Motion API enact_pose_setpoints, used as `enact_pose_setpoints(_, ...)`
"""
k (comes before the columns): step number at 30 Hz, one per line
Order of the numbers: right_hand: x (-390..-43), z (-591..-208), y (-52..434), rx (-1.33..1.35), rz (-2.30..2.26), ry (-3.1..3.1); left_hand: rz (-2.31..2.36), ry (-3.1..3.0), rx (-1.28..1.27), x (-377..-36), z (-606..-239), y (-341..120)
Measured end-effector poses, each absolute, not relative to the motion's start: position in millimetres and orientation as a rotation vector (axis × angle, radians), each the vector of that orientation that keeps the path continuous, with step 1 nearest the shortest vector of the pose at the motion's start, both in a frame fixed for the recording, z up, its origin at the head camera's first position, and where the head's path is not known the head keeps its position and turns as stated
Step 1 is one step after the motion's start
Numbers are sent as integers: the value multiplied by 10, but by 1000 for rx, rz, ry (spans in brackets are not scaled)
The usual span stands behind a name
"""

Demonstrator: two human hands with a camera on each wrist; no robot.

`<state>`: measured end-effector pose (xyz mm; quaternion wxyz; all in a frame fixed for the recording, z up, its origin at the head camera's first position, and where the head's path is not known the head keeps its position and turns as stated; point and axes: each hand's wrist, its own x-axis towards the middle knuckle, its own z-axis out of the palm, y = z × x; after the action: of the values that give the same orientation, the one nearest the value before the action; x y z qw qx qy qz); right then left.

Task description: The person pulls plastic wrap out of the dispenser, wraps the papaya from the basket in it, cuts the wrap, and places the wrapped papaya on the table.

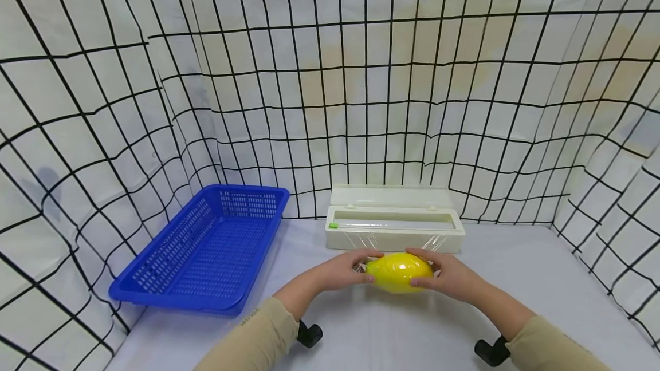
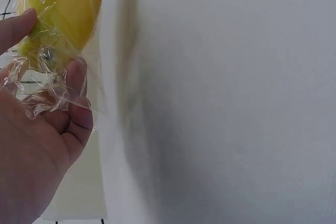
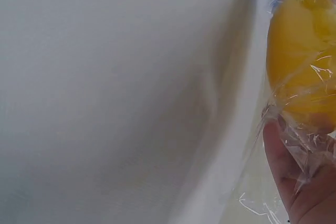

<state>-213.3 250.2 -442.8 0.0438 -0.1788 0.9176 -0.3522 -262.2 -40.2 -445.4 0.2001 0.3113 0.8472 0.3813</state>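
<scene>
A shiny yellow oval fruit, greenish at one end, is wrapped in clear cling film. My left hand holds its left end between thumb and fingers, with crumpled film bunched at the palm. Opposite, my right hand grips the other end, where loose film gathers over the fingers. Just behind the fruit stands a white cling film dispenser, lid raised. Creased film shows across its front face.
A blue plastic basket stands on the left of the white table. Black wire grid backed with white sheeting encloses the back and both sides. A black fitting sits under each forearm.
</scene>
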Motion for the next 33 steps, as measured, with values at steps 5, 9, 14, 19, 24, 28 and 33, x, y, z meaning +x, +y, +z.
enact_pose_setpoints(5, -2182, -4515, 2476, -521, -1010, 2844, 1061, 2391, 868, -2658, -4552, -387)
enact_pose_setpoints(9, -2204, -4548, 2453, -477, -984, 2850, 1055, 2389, 844, -2701, -4612, -382)
enact_pose_setpoints(14, -2220, -4563, 2429, -430, -963, 2853, 1060, 2375, 810, -2765, -4642, -387)
enact_pose_setpoints(19, -2230, -4494, 2459, -378, -876, 2909, 1065, 2363, 770, -2825, -4639, -397)
enact_pose_setpoints(24, -2233, -4412, 2532, -505, -777, 3044, 1038, 2359, 753, -2871, -4619, -403)
enact_pose_setpoints(28, -2294, -4434, 2533, -804, -628, 3064, 1023, 2354, 743, -2918, -4606, -403)
enact_pose_setpoints(33, -2366, -4502, 2514, -1049, -455, 3072, 1042, 2334, 745, -2965, -4625, -389)
